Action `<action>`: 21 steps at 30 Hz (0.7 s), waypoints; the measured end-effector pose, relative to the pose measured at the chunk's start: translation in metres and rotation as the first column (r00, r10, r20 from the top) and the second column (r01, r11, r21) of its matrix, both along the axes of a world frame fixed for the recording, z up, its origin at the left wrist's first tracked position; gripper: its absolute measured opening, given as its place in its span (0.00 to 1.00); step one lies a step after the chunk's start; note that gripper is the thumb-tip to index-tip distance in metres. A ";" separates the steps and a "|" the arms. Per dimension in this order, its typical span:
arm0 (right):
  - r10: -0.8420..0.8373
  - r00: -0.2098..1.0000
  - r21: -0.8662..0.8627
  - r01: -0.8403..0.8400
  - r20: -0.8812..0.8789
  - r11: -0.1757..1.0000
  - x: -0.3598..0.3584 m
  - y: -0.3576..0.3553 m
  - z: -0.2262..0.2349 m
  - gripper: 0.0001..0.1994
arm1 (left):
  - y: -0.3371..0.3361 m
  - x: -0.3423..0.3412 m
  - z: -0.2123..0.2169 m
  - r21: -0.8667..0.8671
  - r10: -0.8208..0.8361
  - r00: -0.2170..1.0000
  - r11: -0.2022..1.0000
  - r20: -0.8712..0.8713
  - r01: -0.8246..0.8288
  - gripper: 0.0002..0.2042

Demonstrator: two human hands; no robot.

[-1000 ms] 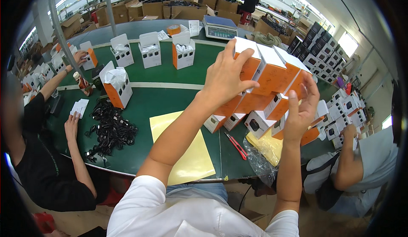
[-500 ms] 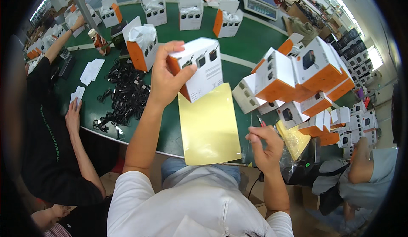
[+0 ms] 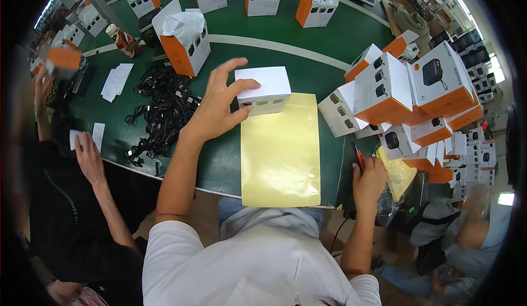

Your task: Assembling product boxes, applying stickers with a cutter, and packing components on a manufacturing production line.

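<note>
The green table (image 3: 329, 37) takes up most of the view, and everything else can be placed from the yellow sheet (image 3: 281, 157) lying flat on its near edge, just in front of the person. To the right of the sheet rises a stack of white-and-orange boxes (image 3: 417, 94), piled unevenly and leaning against one another. To the sheet's left, well apart from it, lies a heap of black cables (image 3: 162, 108); beyond that heap stands an open box with white wrapping (image 3: 185, 37) poking out of its top.

At the far end of the sheet sits a small white box (image 3: 263, 90), its near edge just over the sheet's top edge. The left hand (image 3: 217, 111) has hold of it — thumb against the near face, one fingertip on the top corner, the other fingers spread wide and raised clear. Whether the box rests fully on the table or is lifted slightly cannot be told.

The right hand (image 3: 370, 177) lies at the table's edge just right of the sheet, curled closed around a red-handled tool (image 3: 359, 157) whose tip points away from the person.

Far left of the sheet, another person's hand (image 3: 88, 155) rests flat beside small white paper slips (image 3: 116, 81).
</note>
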State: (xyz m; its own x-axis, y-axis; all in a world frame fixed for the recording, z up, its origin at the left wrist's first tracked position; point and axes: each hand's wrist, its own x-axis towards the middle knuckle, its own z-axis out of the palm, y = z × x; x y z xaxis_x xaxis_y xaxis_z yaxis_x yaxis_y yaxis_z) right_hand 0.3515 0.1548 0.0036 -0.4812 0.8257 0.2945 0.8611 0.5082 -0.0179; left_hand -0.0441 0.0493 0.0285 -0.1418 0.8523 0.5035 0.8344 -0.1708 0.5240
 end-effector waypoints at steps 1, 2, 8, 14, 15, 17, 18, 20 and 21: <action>-0.050 0.998 -0.082 0.052 0.023 0.995 0.002 0.001 -0.001 0.10 | -0.002 0.008 0.005 -0.009 -0.009 1.000 1.000 0.001 0.009 0.21; -0.088 0.994 -0.115 0.095 0.067 0.989 0.007 0.003 -0.005 0.10 | -0.005 0.018 0.009 0.103 -0.040 0.998 0.994 -0.044 0.044 0.19; -0.353 0.826 -0.623 0.004 -0.439 0.782 0.013 -0.022 0.025 0.08 | 0.003 0.076 -0.013 -0.149 -0.522 0.828 0.819 0.206 0.554 0.13; -0.290 0.716 -0.645 -0.285 -0.635 0.710 0.017 -0.044 0.018 0.14 | 0.031 0.096 -0.056 -0.447 -0.541 0.836 0.773 -0.092 0.450 0.37; -0.312 0.714 -0.687 -0.318 -0.627 0.653 0.016 -0.043 0.017 0.18 | 0.032 0.094 -0.053 -0.450 -0.546 0.833 0.768 -0.087 0.456 0.37; -0.359 0.762 -0.770 -0.272 -0.539 0.578 0.013 -0.039 0.027 0.17 | 0.032 0.089 -0.047 -0.521 -0.618 0.782 0.694 -0.078 0.497 0.37; -0.187 0.822 -0.692 -0.304 -0.538 0.654 0.007 -0.035 0.028 0.13 | 0.032 0.089 -0.049 -0.527 -0.620 0.781 0.688 -0.071 0.498 0.37; -0.096 0.892 -0.674 -0.260 -0.442 0.691 -0.004 -0.033 0.034 0.06 | 0.034 0.091 -0.054 -0.412 -0.555 0.827 0.735 0.090 0.538 0.37; -0.102 0.892 -0.682 -0.257 -0.439 0.685 -0.009 -0.034 0.033 0.06 | 0.034 0.095 -0.056 -0.419 -0.556 0.826 0.730 0.097 0.541 0.37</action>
State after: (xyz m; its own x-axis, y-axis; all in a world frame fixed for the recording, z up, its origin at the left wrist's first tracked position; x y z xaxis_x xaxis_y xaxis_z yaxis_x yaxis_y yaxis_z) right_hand 0.3423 0.1211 0.0366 -0.5327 0.8272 -0.1790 0.6312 0.2474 -0.7352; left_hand 0.0510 0.0837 -0.0272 0.4250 0.9013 0.0841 0.6812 -0.3796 0.6259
